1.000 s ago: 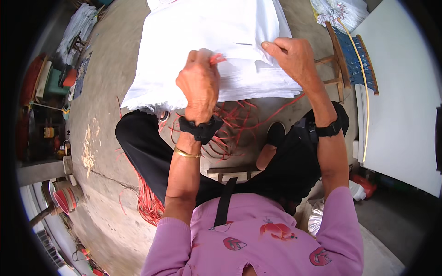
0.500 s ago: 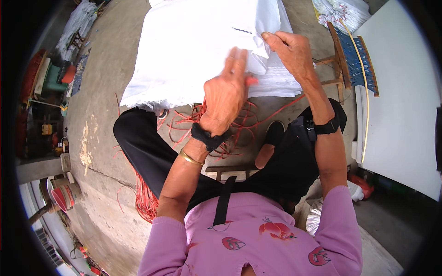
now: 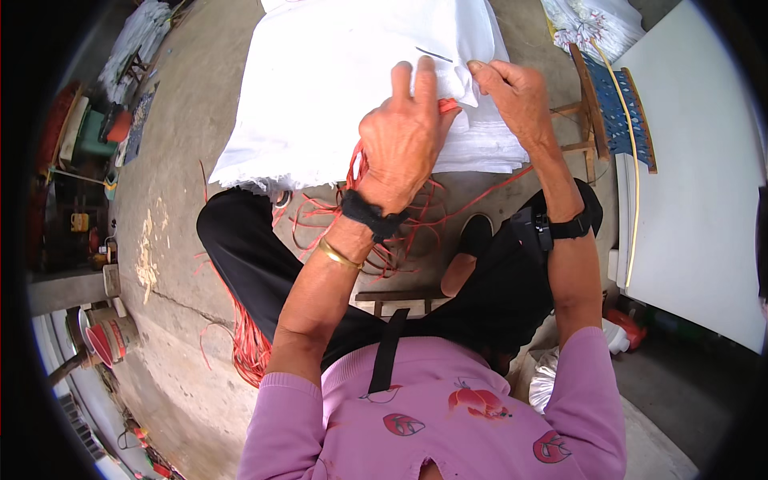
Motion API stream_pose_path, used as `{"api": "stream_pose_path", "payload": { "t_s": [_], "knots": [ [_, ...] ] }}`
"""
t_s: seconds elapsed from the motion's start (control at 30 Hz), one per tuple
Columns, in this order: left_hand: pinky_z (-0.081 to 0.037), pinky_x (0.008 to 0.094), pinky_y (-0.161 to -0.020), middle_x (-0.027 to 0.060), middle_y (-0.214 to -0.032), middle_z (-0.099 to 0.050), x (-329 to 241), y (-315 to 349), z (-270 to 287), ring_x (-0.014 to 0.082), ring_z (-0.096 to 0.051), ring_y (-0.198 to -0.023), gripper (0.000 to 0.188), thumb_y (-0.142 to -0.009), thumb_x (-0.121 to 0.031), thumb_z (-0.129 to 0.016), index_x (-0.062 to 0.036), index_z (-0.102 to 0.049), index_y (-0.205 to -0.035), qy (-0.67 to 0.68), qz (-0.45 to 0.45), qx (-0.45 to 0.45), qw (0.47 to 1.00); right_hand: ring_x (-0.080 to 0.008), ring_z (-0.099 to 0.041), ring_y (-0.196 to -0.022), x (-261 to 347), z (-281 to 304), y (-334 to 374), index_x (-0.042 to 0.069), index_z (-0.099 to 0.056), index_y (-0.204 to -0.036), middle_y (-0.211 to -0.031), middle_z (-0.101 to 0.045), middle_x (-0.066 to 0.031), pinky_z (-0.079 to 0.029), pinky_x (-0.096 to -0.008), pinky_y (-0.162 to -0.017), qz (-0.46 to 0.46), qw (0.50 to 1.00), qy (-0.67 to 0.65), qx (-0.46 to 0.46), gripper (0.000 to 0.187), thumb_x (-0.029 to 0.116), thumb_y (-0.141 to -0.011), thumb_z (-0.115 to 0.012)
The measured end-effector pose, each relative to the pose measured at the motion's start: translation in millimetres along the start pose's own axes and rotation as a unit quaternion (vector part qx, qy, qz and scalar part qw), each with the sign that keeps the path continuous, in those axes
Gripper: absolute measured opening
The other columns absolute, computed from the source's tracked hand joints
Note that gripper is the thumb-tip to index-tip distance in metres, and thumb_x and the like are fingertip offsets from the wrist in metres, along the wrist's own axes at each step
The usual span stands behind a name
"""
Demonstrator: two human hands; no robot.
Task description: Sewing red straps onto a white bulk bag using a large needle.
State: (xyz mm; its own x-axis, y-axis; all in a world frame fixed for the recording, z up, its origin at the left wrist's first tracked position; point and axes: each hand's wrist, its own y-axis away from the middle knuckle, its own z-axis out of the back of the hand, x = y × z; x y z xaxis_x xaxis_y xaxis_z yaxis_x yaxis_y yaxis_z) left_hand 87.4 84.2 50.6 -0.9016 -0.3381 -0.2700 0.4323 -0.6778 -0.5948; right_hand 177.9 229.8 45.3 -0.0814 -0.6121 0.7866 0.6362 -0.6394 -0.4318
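Observation:
A stack of white woven-looking sheets (image 3: 312, 96) lies in front of my knees, its near edge frayed. My right hand (image 3: 516, 96) pinches a folded-up corner of the top sheet between thumb and fingers. On the sheet rests my left hand (image 3: 404, 136), index and middle fingers stretched forward. Red cord (image 3: 450, 105) sticks out at its thumb, and more strands come out beside its wrist, so the hand holds a bunch whose middle is hidden under the palm. A thin dark sliver (image 3: 434, 54), perhaps a needle, lies just beyond the left fingertips.
Loose red cords (image 3: 392, 256) tangle on the floor between my feet, with a thicker bundle (image 3: 252, 344) by my left leg. A wooden stool with blue webbing (image 3: 620, 104) stands right, beside a large white panel (image 3: 696, 160). Buckets (image 3: 112, 340) are at far left.
My left hand has shifted slightly right, nearer the folded corner, and the red cord shows more at its thumb. The right hand has moved slightly right with the pinched corner.

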Motion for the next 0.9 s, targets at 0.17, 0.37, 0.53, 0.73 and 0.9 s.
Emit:
{"api": "stream_pose_path", "payload": {
  "t_s": [0.17, 0.37, 0.53, 0.73, 0.9],
  "knots": [
    [-0.047, 0.0384, -0.049, 0.0051, -0.087, -0.058, 33.3, -5.0, -14.6, 0.0289, -0.060, -0.058, 0.023, -0.077, -0.017, -0.065, -0.0134, -0.057, -0.098, -0.084, 0.067, -0.059, 0.992, -0.0082, -0.031, -0.048, 3.1, -2.6, 1.7, -0.002, -0.052, -0.058, -0.046, -0.032, -0.0044, -0.029, -0.0296, -0.043, -0.008, 1.000, 0.017, 0.006, 0.043, 0.032, -0.082, -0.064],
    [-0.046, 0.0380, -0.045, 0.0063, -0.089, -0.055, 49.8, 0.5, 16.6, 0.0280, -0.058, -0.052, 0.026, -0.078, -0.023, -0.067, -0.0114, -0.054, -0.097, -0.062, 0.048, -0.108, 0.991, -0.0106, -0.030, -0.045, 3.5, -6.8, 1.1, -0.001, -0.049, -0.056, -0.046, -0.033, -0.0068, -0.028, -0.0315, -0.043, 0.087, 0.988, 0.118, 0.040, 0.046, 0.034, -0.082, -0.062],
    [-0.050, 0.0356, -0.054, 0.0052, -0.107, -0.055, 36.0, 0.8, 2.5, 0.0265, -0.062, -0.065, 0.044, -0.071, -0.017, -0.072, -0.0134, -0.055, -0.111, -0.061, 0.053, -0.062, 0.995, -0.0097, -0.030, -0.045, 1.8, -14.2, -4.8, -0.001, -0.048, -0.055, -0.045, -0.032, -0.0057, -0.026, -0.0312, -0.043, 0.031, 0.999, 0.024, 0.019, 0.047, 0.033, -0.083, -0.061],
    [-0.047, 0.0352, -0.052, 0.0050, -0.087, -0.059, 52.1, -6.8, 17.1, 0.0264, -0.061, -0.063, 0.029, -0.070, -0.009, -0.069, -0.0124, -0.061, -0.097, -0.032, 0.048, -0.138, 0.989, -0.0086, -0.029, -0.045, 6.7, -16.9, -4.1, -0.002, -0.047, -0.055, -0.045, -0.031, -0.0031, -0.025, -0.0308, -0.042, 0.018, 0.999, 0.010, 0.035, 0.046, 0.032, -0.084, -0.061],
    [-0.049, 0.0328, -0.053, 0.0062, -0.094, -0.059, 42.6, 0.9, 11.8, 0.0249, -0.061, -0.064, 0.031, -0.071, -0.011, -0.071, -0.0120, -0.060, -0.100, 0.003, -0.001, -0.174, 0.985, -0.0071, -0.033, -0.047, -0.3, -17.3, -5.3, -0.002, -0.051, -0.056, -0.046, -0.037, -0.0011, -0.027, -0.0295, -0.043, 0.015, 0.999, -0.014, 0.042, 0.044, 0.031, -0.084, -0.060]
  ]
}}
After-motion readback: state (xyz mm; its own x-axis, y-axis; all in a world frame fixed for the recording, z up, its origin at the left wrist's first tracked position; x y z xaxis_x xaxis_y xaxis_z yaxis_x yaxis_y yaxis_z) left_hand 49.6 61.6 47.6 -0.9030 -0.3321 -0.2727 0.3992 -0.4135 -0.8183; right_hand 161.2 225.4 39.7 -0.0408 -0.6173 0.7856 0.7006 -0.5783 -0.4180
